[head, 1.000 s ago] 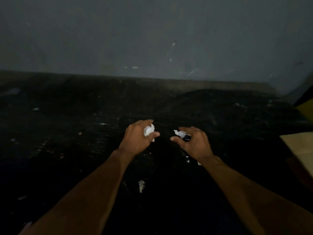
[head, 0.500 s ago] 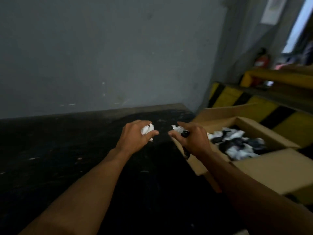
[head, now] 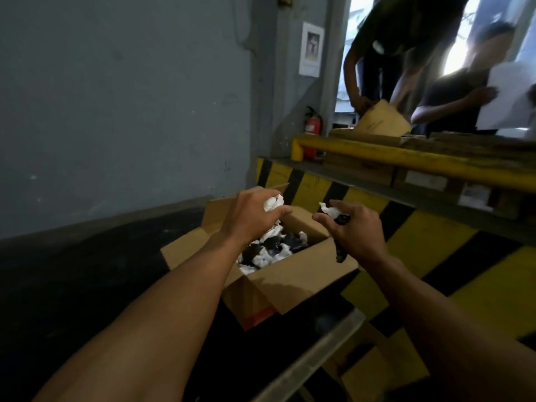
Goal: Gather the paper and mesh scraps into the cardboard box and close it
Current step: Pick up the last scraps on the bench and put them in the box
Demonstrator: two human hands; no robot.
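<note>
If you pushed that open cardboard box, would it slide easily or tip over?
Probably slide: the cardboard box holds only crumpled paper and mesh scraps, so it looks light. Tipping seems unlikely, since it sits low and wide. Its open flaps would likely bend if pushed.

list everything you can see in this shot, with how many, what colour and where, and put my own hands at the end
cardboard box: one, brown, open, centre, on the dark floor
scraps in the box: a pile, white and black, inside the box
striped kerb: one, yellow and black, right of the box
rail: one, yellow, above the kerb
fire extinguisher: one, red, by the grey wall
notice: one, white, on the wall
people: two, dark clothes, upper right, behind the rail
left hand: holds white paper, over the box
right hand: holds white paper and black mesh, over the box's right edge
</note>
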